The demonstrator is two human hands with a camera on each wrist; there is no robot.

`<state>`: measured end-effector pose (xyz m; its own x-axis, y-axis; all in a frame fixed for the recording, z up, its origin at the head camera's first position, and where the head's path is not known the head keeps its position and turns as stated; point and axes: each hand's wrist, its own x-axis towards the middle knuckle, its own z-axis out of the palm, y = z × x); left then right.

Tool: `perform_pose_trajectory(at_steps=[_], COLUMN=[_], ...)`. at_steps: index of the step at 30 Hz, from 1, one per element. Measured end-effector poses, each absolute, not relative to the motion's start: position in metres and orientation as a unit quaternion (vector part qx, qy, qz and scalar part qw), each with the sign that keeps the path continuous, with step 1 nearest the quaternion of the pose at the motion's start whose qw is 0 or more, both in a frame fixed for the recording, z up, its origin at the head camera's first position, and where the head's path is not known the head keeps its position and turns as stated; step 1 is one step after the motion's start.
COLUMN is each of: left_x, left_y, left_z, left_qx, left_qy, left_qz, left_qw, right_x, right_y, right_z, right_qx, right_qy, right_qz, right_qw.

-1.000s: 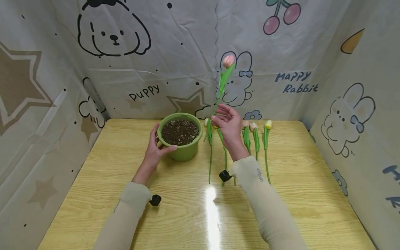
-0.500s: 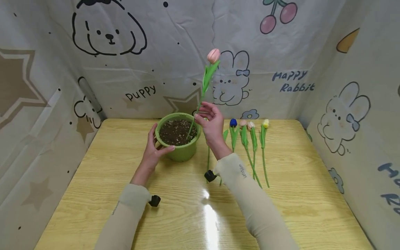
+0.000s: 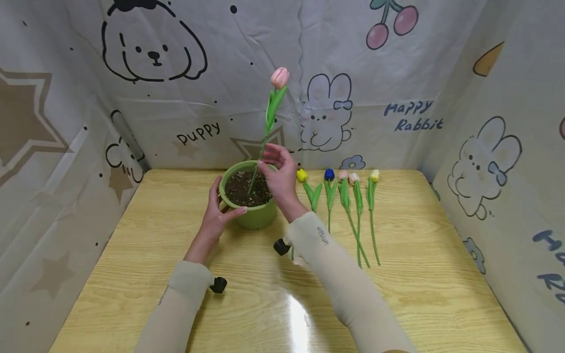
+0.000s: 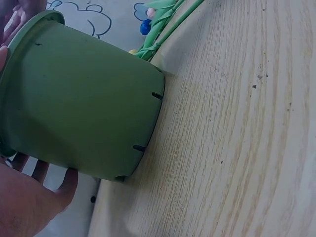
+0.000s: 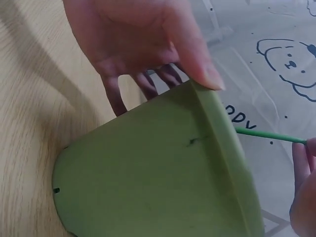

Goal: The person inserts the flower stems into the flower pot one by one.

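Note:
A green flower pot (image 3: 256,219) filled with dark soil (image 3: 236,189) stands on the wooden table. My left hand (image 3: 215,215) grips its left side, thumb on the front of the rim and fingers around behind; the left wrist view shows those fingers against the pot wall (image 4: 84,98). Above the pot, my right hand (image 3: 282,179) pinches the stem of a pink artificial tulip (image 3: 280,77) between thumb and fingers. The tulip leans slightly right, its lower stem end at the soil surface. In the right wrist view the green stem (image 5: 269,134) runs from the fingers behind the rim.
Several more tulips lie in a row right of the pot, among them a yellow one (image 3: 302,175), a blue one (image 3: 329,174) and a pale yellow one (image 3: 374,175). My right forearm partly covers their stems. A printed cloth (image 3: 247,108) walls the table's back and sides.
My right hand has carried the pink tulip left from over the row of tulips to over the pot, bringing its stem end down to the soil. My left hand keeps its grip on the pot.

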<state>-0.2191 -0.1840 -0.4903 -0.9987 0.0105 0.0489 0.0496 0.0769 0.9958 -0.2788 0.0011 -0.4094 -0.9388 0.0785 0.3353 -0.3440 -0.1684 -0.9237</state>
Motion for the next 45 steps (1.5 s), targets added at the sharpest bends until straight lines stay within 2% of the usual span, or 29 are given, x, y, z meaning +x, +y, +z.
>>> perform_pose_trajectory(at_steps=[12,23,45], left_x=[-0.219,-0.218,-0.218], left_y=[-0.183,-0.182,-0.184], left_z=[-0.491,-0.489,-0.493], left_qx=[-0.024,-0.022,-0.026], left_qy=[-0.735,-0.74,-0.735], left_qz=[-0.678,-0.672,-0.677], left_qw=[0.021,0.019,0.016], right_x=[-0.284,-0.291,-0.295], right_y=[-0.012,-0.026,-0.045], right_z=[-0.414,-0.413,-0.418], right_qx=[0.114,0.134,0.166], right_qy=[-0.639,-0.646,-0.693], right_qz=[0.749,0.734,0.681], right_qw=[0.134,0.158,0.167])
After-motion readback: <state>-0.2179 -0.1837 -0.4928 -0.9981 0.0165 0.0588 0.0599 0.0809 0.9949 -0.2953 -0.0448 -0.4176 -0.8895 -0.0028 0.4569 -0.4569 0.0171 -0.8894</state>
